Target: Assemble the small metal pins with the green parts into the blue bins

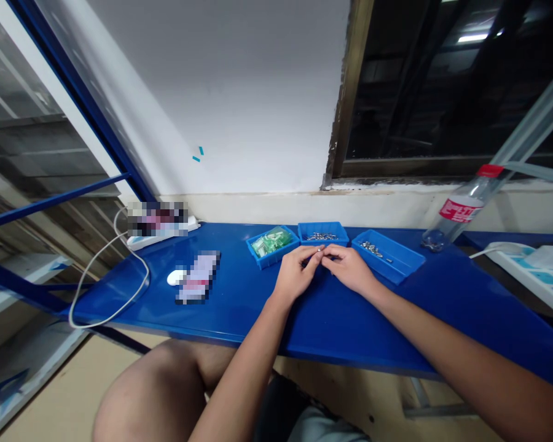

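Observation:
My left hand (298,269) and my right hand (345,265) meet fingertip to fingertip over the blue table. Between their pinched fingers shows a small shiny metal part (319,250), too small to name more exactly. Just beyond the hands is a blue bin (323,240) with several small metal parts (320,236) in it. To its right, a longer blue bin (396,259) holds more metal pieces (372,248) toward its left end. On the left stands a blue bin (276,248) filled with green and white packets (271,241).
A clear plastic bottle (461,212) with a red cap leans at the right. Near it lies a white power strip (534,270). At left are a white round object (176,277), a blurred flat item (199,277), another strip and a looping white cable (145,285). A wall rises behind the table.

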### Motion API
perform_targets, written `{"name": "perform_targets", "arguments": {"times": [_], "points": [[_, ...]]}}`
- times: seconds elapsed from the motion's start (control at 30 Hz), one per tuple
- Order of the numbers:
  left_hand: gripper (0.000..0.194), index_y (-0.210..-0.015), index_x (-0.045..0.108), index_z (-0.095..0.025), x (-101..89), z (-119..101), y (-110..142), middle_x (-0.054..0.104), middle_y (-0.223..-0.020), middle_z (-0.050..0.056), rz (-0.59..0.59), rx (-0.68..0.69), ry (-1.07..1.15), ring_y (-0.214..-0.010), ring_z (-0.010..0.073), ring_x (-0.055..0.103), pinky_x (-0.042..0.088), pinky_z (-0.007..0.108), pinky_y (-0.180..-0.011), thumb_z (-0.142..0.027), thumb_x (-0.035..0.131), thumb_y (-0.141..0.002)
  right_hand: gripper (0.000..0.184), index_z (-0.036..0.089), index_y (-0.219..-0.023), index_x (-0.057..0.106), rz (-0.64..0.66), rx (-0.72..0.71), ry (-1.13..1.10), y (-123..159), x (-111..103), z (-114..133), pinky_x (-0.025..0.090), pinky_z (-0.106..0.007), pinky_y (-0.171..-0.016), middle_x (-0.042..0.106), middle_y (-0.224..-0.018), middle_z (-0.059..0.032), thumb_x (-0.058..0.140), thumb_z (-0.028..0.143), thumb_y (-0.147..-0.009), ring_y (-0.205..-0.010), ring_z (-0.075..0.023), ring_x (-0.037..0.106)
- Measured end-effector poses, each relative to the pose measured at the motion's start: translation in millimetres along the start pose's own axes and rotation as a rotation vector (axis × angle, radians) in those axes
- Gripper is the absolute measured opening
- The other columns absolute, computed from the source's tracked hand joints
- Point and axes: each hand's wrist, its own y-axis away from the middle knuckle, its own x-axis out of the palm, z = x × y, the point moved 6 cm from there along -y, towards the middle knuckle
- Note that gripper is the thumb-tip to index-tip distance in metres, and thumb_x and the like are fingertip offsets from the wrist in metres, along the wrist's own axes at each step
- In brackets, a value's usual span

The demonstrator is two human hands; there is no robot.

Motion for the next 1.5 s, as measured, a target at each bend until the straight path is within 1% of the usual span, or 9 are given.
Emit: {"name": "perform_targets", "arguments": {"times": [0.5, 0.67, 0.77, 0.9, 1.03, 1.13, 1.27, 1.37, 1.5], "points": [[0.031, -0.121, 0.078, -0.024, 1.6, 0, 1, 0.076, -0.128, 0.007, 0.015, 0.044, -0.089, -0.12, 0.0237, 0.069, 0.052, 0.042, -0.11, -0.034, 0.052, -0.106, 0.019, 0.023, -0.087, 0.081, -0.093, 0.009, 0.008, -3, -11, -10, 0.055, -0.036, -0.083, 0.08, -0.093, -0.0049, 0.073, 0.04, -0.086, -0.087, -0.0237, 0.072], [0.034, -0.127, 0.074, -0.022, 1.0, 5, 3, 0.075, -0.128, 0.008, 0.005, 0.011, -0.195, -0.119, 0.0238, 0.068, 0.051, 0.041, -0.109, -0.033, 0.049, -0.107, 0.035, 0.019, -0.096, 0.08, -0.102, 0.13, -0.092, -3, -10, -16, 0.053, -0.03, -0.063, 0.076, -0.082, -0.0054, 0.074, 0.052, -0.086, -0.068, -0.0188, 0.067], [0.034, -0.12, 0.075, -0.02, -0.5, 9, 2, 0.077, -0.12, 0.009, -0.001, -0.04, -0.312, -0.112, 0.0245, 0.068, 0.052, 0.041, -0.104, -0.031, 0.046, -0.108, 0.045, 0.018, -0.101, 0.077, -0.135, 0.215, -0.178, -6, -13, -22, 0.046, -0.026, -0.049, 0.074, -0.081, -0.0057, 0.069, 0.06, -0.089, -0.056, -0.0136, 0.059], [0.031, -0.111, 0.075, -0.019, -3.0, 13, 2, 0.078, -0.112, 0.008, -0.026, -0.093, -0.396, -0.107, 0.0244, 0.068, 0.051, 0.04, -0.101, -0.027, 0.045, -0.107, 0.043, 0.018, -0.1, 0.076, -0.175, 0.256, -0.242, -13, -20, -30, 0.041, -0.021, -0.044, 0.071, -0.083, -0.0056, 0.07, 0.059, -0.089, -0.058, -0.0121, 0.06], [0.026, -0.11, 0.075, -0.02, -2.6, 18, 3, 0.077, -0.115, 0.007, -0.03, -0.136, -0.451, -0.109, 0.025, 0.067, 0.051, 0.039, -0.1, -0.024, 0.05, -0.104, 0.048, 0.015, -0.09, 0.074, -0.138, 0.372, -0.241, -17, -22, -40, 0.032, -0.02, -0.036, 0.069, -0.073, -0.0058, 0.068, 0.063, -0.089, -0.048, -0.0113, 0.057], [0.026, -0.115, 0.075, -0.02, -2.0, 21, 4, 0.076, -0.118, 0.008, -0.022, -0.153, -0.475, -0.111, 0.0255, 0.067, 0.051, 0.039, -0.102, -0.018, 0.053, -0.1, 0.046, 0.017, -0.088, 0.074, -0.105, 0.343, -0.069, -16, -25, -37, 0.04, -0.024, -0.04, 0.071, -0.072, -0.006, 0.06, 0.06, -0.096, -0.049, -0.0138, 0.061], [0.03, -0.116, 0.074, -0.019, -2.5, 23, 4, 0.076, -0.118, 0.008, -0.019, -0.165, -0.464, -0.111, 0.0259, 0.068, 0.052, 0.04, -0.102, -0.012, 0.053, -0.097, 0.016, 0.022, -0.098, 0.077, -0.033, 0.02, 0.44, -13, -27, -17, 0.058, -0.034, -0.074, 0.08, -0.091, -0.0061, 0.065, 0.031, -0.096, -0.076, -0.0215, 0.074], [0.028, -0.114, 0.074, -0.02, -2.3, 24, 4, 0.076, -0.117, 0.008, -0.024, -0.169, -0.454, -0.11, 0.0259, 0.069, 0.053, 0.04, -0.102, -0.013, 0.053, -0.096, 0.023, 0.023, -0.11, 0.077, 0.034, -0.131, 0.72, -8, -24, -11, 0.056, -0.041, -0.094, 0.08, -0.111, -0.0067, 0.058, 0.019, -0.099, -0.098, -0.0261, 0.074], [0.025, -0.111, 0.074, -0.02, -1.9, 25, 4, 0.075, -0.117, 0.008, -0.04, -0.158, -0.454, -0.111, 0.0257, 0.068, 0.053, 0.04, -0.103, -0.014, 0.053, -0.097, 0.027, 0.022, -0.114, 0.076, 0.096, -0.144, 0.877, -7, -19, -15, 0.052, -0.041, -0.1, 0.079, -0.114, -0.0073, 0.055, 0.014, -0.099, -0.111, -0.0282, 0.069]]}}
